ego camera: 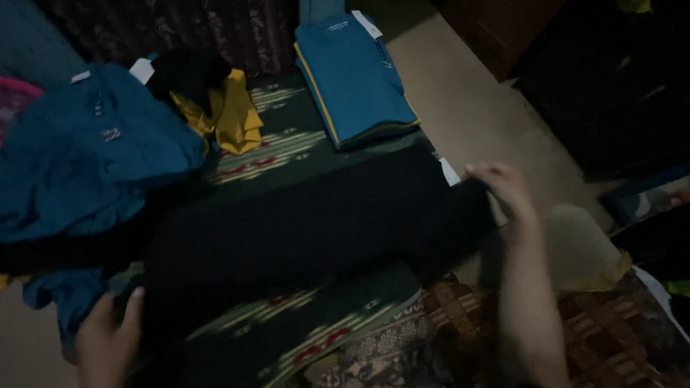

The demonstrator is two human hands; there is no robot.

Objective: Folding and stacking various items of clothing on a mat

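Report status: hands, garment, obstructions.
Left hand and right hand grip opposite ends of flat black cloth garment. Crumpled blue shirts overlap its left side.

free: bare floor [460,100] right | blocked: folded blue stack [356,75] ahead, blue heap [86,151] left

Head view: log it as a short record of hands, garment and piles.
left hand: grips near-left end of black garment
right hand: pinches the garment's far-right end by a white tag
garment state: spread flat across patterned mat
folded stack: blue shirts, beyond garment
loose pile: blue clothing, left; yellow piece beside it
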